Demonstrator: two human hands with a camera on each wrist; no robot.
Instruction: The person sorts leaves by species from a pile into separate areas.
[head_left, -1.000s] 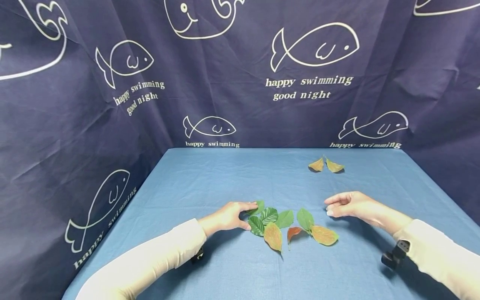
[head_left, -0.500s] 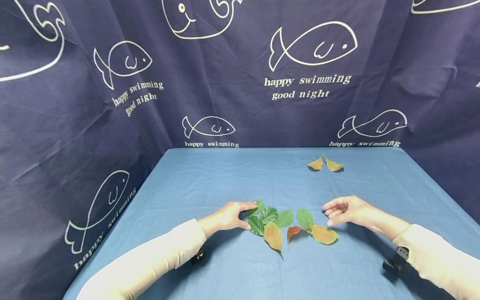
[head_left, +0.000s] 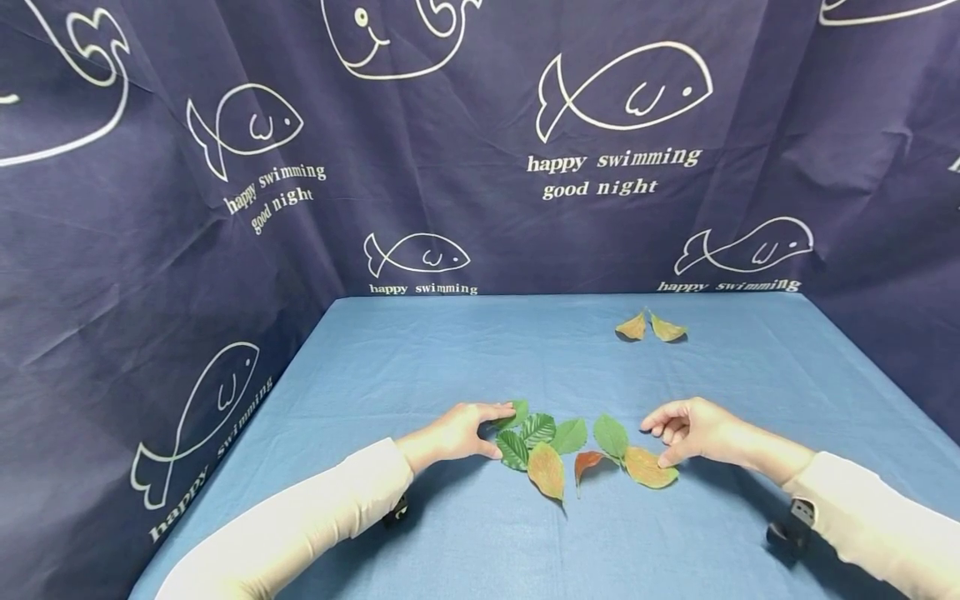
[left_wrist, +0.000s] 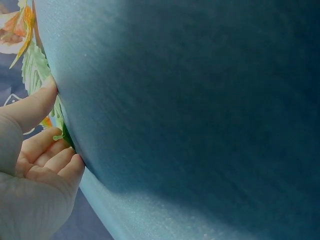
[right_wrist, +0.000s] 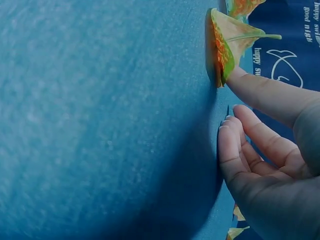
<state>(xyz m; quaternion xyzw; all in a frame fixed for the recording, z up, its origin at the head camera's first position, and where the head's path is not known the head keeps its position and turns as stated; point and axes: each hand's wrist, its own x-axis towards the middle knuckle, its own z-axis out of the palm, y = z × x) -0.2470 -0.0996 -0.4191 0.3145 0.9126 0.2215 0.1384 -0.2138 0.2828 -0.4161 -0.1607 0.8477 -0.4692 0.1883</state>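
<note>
Near leaves: eight lie grouped on the blue cloth (head_left: 450, 358) between the hands, on what looks like two sides.
Left side: a green leaf (head_left: 519, 412), two dark ribbed leaves (head_left: 537, 429) (head_left: 513, 451), a plain green leaf (head_left: 570, 437) and an orange leaf (head_left: 547, 471) touch or overlap.
Right side: a green leaf (head_left: 611, 436) and a yellow-orange leaf (head_left: 648, 469) meet near their stems; a curled red leaf (head_left: 587, 463) sits just beside them.
Far leaves: two yellowish leaves (head_left: 632, 328) (head_left: 667, 329) lie well apart near the back edge, touched by neither hand.
Progress: judged from this layout, the near group seems mostly placed and being adjusted; the far pair may be left over or set aside.
Left hand: (head_left: 459, 431) fingers loosely extended, their tips resting on the green leaf; the thumb stands apart at a ribbed leaf's edge, with no clear grip.
Right hand: (head_left: 705, 429) thumb tip touches the yellow-orange leaf; the relaxed, bent fingers stay clear of it, pinching nothing visible.
</note>
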